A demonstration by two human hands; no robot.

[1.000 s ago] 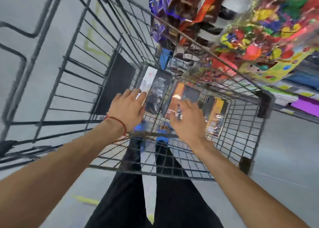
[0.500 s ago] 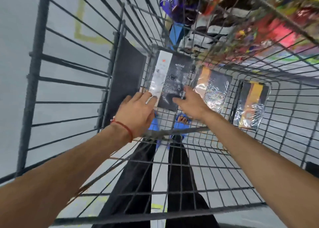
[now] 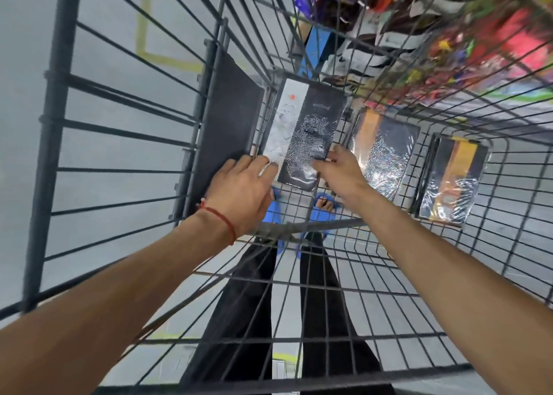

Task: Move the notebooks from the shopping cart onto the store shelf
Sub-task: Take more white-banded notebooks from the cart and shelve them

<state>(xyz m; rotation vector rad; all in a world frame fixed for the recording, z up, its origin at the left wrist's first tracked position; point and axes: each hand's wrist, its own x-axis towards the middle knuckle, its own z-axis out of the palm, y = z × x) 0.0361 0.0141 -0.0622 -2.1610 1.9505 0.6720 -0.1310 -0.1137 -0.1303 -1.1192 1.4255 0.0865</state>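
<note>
Both hands are down in the shopping cart (image 3: 51,131), at the near end of the white-and-black notebook (image 3: 305,125); its long axis runs away from me. My left hand (image 3: 242,191) lays fairly straight fingers on its near left corner, and my right hand (image 3: 339,173) pinches its near right edge. To the right an orange-striped notebook (image 3: 386,155) and a yellow-striped notebook (image 3: 449,182) lie flat. The store shelf (image 3: 449,35) blurs beyond.

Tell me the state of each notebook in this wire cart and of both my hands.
White-and-black shrink-wrapped notebook: lying in grey wire cart, touched at near end.
Orange-and-black wrapped notebook, middle: lying flat, untouched.
Yellow-and-black wrapped notebook, far right: lying flat, untouched.
Dark grey flat panel: upright against cart's left wall.
Left hand: straight fingers rest on first notebook's near corner.
Right hand: pinches its near edge.
</note>
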